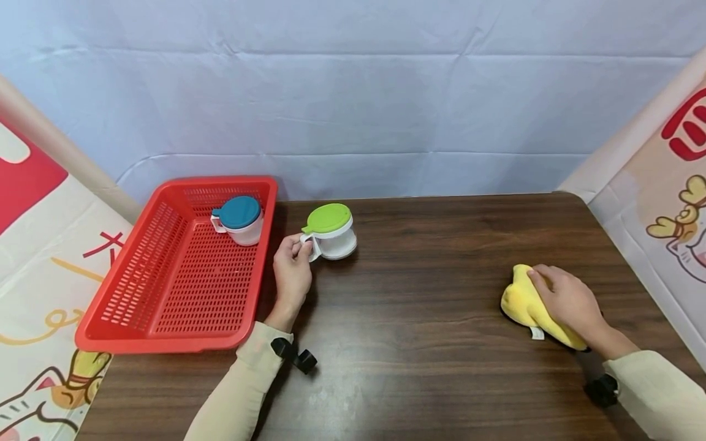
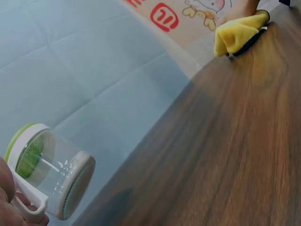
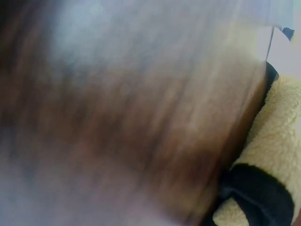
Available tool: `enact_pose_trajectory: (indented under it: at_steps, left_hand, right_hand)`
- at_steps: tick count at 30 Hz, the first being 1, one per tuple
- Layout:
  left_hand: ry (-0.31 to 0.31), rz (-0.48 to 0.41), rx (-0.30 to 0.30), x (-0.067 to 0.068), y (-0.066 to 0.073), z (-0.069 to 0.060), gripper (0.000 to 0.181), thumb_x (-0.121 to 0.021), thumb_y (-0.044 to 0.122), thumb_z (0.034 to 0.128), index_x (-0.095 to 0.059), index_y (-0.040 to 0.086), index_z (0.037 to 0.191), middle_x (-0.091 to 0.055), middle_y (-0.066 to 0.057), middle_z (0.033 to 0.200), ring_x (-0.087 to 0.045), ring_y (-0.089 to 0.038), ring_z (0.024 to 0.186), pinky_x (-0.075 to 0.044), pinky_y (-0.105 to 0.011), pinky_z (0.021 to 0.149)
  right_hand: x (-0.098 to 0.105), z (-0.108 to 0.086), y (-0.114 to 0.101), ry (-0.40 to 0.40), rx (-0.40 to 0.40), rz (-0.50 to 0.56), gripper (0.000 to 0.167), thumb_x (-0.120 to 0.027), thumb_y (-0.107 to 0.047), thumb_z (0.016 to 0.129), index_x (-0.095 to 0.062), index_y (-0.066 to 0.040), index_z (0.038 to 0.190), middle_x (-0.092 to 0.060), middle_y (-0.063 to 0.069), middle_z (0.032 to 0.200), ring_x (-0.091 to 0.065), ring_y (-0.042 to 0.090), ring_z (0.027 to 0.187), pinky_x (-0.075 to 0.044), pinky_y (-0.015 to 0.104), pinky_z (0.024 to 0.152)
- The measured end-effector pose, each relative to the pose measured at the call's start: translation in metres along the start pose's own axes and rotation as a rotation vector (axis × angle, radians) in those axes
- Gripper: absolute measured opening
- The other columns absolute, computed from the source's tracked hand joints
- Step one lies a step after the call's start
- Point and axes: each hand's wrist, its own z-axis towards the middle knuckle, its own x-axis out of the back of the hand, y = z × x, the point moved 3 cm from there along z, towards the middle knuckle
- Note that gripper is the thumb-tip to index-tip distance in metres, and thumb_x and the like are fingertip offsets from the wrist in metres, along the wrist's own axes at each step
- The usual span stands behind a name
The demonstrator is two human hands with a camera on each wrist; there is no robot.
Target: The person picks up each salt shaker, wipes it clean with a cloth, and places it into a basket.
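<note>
The person's left grip (image 1: pixel 292 269) is closed, thumb and fingers pinching the white handle (image 1: pixel 315 248) of a clear jar (image 1: pixel 339 244) with a green lid (image 1: pixel 329 217). The handle is on the jar's left, toward the hand, and the lid is down; in the left wrist view the jar leans, though whether its base touches the counter (image 1: pixel 419 294) I cannot tell. Well apart, at the right side of the counter, the right grip (image 1: pixel 570 303) is bent over a bunched yellow cloth (image 1: pixel 518 299), holding it from above; how tightly, the pictures do not show. The cloth has dark edging and a small white tag (image 1: pixel 537 334) on its near side. The right wrist view is mostly blurred. Just left of the left grip sits a red basket (image 1: pixel 165 344) with slotted walls, and in its far right corner stands a second jar with a blue lid (image 1: pixel 240 213), its white handle turned left. Both forearms wear pale sleeves (image 1: pixel 237 383), with black devices (image 1: pixel 304 361) at the wrists. Behind the counter hangs a creased pale blue sheet (image 1: pixel 358 104), and cartoon-printed panels (image 1: pixel 689 208) flank it on either side.
</note>
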Motion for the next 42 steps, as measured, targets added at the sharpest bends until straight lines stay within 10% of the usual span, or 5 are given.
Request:
enact_pose_trajectory:
  at_steps: [22, 31, 42]
  left_hand:
    - [-0.196, -0.018, -0.086, -0.024, 0.038, -0.023, 0.014, -0.063, -0.011, 0.0945, -0.064, -0.010, 0.108, -0.073, -0.023, 0.108, -0.067, -0.021, 0.093, -0.052, -0.017, 0.080]
    - [-0.275, -0.015, -0.144, -0.030, 0.051, -0.028, 0.014, -0.064, -0.010, 0.0942, -0.065, -0.010, 0.108, -0.073, -0.023, 0.110, -0.068, -0.019, 0.094, -0.052, -0.018, 0.080]
    - [-0.346, -0.002, -0.166, -0.036, 0.069, -0.033, 0.016, -0.065, -0.007, 0.0947, -0.065, -0.009, 0.111, -0.073, -0.022, 0.112, -0.069, -0.027, 0.099, -0.051, -0.018, 0.082]
  right_hand:
    - [0.003, 0.003, -0.005, -0.013, 0.037, 0.021, 0.045, -0.043, -0.029, 0.111, -0.058, 0.010, 0.129, -0.060, 0.037, 0.123, -0.060, 0.056, 0.103, -0.047, 0.067, 0.076]
    - [0.023, 0.004, -0.010, 0.107, 0.105, 0.044, 0.030, -0.049, -0.021, 0.109, -0.063, 0.003, 0.119, -0.063, 0.009, 0.076, -0.046, 0.012, 0.057, -0.038, 0.034, 0.053]
    - [0.047, 0.006, -0.039, 0.255, 0.231, -0.005, 0.015, -0.059, -0.012, 0.103, -0.067, -0.001, 0.109, -0.070, 0.018, 0.092, -0.058, 0.024, 0.067, -0.043, 0.041, 0.057]
